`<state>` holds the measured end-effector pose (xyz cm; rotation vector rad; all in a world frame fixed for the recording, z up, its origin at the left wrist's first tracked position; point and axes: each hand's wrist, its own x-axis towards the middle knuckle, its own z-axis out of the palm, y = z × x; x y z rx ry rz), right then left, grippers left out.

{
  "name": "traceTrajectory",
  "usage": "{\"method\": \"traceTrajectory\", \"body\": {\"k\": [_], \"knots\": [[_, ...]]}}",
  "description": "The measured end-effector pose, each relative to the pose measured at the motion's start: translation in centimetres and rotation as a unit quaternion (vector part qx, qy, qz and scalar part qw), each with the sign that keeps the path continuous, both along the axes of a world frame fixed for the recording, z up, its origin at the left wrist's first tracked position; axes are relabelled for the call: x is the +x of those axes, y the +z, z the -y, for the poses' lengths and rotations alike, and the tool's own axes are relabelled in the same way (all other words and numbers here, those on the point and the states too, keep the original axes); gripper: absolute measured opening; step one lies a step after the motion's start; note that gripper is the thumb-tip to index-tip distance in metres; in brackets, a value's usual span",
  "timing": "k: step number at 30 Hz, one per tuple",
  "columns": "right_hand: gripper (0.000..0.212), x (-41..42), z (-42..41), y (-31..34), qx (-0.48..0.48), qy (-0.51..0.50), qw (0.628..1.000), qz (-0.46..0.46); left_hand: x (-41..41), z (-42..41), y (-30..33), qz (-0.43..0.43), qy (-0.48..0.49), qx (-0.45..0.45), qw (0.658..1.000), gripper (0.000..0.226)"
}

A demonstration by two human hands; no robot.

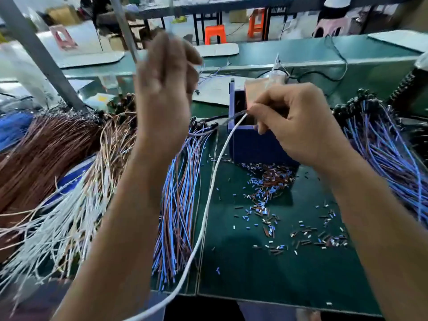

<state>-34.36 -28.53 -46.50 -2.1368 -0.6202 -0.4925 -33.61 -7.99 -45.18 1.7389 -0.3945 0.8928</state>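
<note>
My right hand (294,121) pinches the end of a long white wire (209,193) at the mouth of a blue box-shaped machine (252,144). The wire runs down and to the left, off the near edge of the green mat (254,269). A dark wire end also shows at the fingertips. My left hand (166,89) is raised above the bench with relaxed fingers; it is blurred and holds nothing that I can see.
Bundles of brown (46,147), white (64,218) and blue-brown wires (178,205) lie to the left. Blue wires with black ends (382,144) are heaped at the right. Several cut insulation bits (271,188) litter the mat. A grey post (39,54) slants at left.
</note>
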Motion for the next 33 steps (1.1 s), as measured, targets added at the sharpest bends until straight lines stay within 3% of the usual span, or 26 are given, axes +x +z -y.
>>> {"method": "traceTrajectory", "body": {"k": [3,6,13,22,24,26,28,31,33], "knots": [[0.025,-0.8,3.1,-3.2,0.030,-0.031,0.999,0.015,-1.5,5.2,-3.6,-0.015,-0.080,0.188,0.979,0.021],[0.022,-1.4,5.4,-5.3,0.073,-0.043,0.996,0.016,-1.8,8.7,-6.3,-0.050,-0.116,0.241,0.962,0.025],[0.004,-1.4,5.5,-9.3,0.256,-0.047,0.964,-0.047,-0.3,8.4,-9.4,-0.052,-0.141,0.242,0.959,0.016],[0.007,-1.0,5.8,-10.7,0.410,-0.026,0.899,-0.151,-0.3,8.3,-11.0,-0.053,-0.110,0.189,0.974,0.014],[0.014,-1.2,5.6,-10.6,0.448,0.004,0.877,-0.175,-0.5,8.3,-10.9,-0.054,-0.099,0.185,0.976,0.013],[0.036,-1.4,4.9,-10.5,0.484,0.032,0.846,-0.220,-0.7,8.0,-10.8,-0.044,-0.053,0.174,0.982,0.016],[0.048,-1.8,3.4,-10.6,0.479,0.047,0.835,-0.268,-0.8,7.5,-10.4,-0.020,0.000,0.148,0.989,0.019],[0.037,-2.7,-0.6,-10.9,0.387,0.100,0.855,-0.331,-0.6,6.4,-9.5,0.020,0.068,0.138,0.988,0.018],[0.037,-3.0,-3.6,-10.8,0.362,0.152,0.840,-0.374,-0.1,5.4,-8.9,0.031,0.099,0.148,0.984,0.019]]}}
